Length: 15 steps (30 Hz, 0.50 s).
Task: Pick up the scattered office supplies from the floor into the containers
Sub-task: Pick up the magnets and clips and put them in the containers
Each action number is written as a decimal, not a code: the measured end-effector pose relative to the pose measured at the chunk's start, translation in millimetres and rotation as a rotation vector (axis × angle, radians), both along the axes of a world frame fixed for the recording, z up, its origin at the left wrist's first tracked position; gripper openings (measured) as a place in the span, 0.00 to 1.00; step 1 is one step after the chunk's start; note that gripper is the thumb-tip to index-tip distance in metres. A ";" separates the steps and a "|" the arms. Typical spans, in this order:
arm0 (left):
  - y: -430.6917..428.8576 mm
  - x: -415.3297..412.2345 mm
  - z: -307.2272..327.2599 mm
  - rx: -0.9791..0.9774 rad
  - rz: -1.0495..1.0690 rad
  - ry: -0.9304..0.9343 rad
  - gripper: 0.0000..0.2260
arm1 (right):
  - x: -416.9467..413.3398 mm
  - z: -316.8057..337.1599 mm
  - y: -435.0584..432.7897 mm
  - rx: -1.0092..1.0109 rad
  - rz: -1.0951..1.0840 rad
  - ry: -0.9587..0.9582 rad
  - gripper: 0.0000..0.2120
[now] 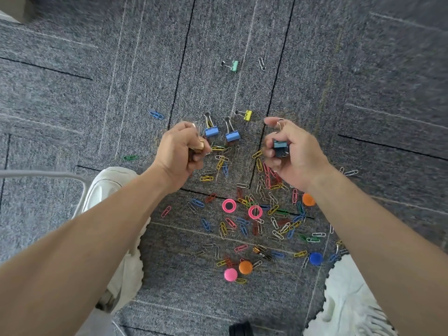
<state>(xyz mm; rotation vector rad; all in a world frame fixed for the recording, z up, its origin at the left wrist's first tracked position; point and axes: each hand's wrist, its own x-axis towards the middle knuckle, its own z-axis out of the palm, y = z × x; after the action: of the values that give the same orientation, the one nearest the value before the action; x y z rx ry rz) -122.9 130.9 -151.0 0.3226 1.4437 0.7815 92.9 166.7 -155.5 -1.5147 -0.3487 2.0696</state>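
Carpet (72, 105), dark binder clip (280, 147) within fingers (269, 155) of right hand (298, 156)

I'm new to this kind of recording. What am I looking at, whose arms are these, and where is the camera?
No machine here: a person wears one camera on the head, looking down at their own two bare hands. The left hand grips a gold-coloured clip; the right hand holds a dark blue binder clip. On the grey carpet lie coloured paper clips, more binder clips and round coloured discs. No container is in view.
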 end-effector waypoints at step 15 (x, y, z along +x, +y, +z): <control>15.5 13.9 5.3 -0.210 0.282 -0.391 0.08 | 11.1 7.2 10.1 -0.183 -0.242 0.218 0.10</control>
<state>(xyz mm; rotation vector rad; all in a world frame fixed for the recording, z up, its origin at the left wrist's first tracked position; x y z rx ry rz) -108.9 146.4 -145.7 -0.1920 1.1965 0.8554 103.9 176.8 -148.3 -1.3383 0.1046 2.0877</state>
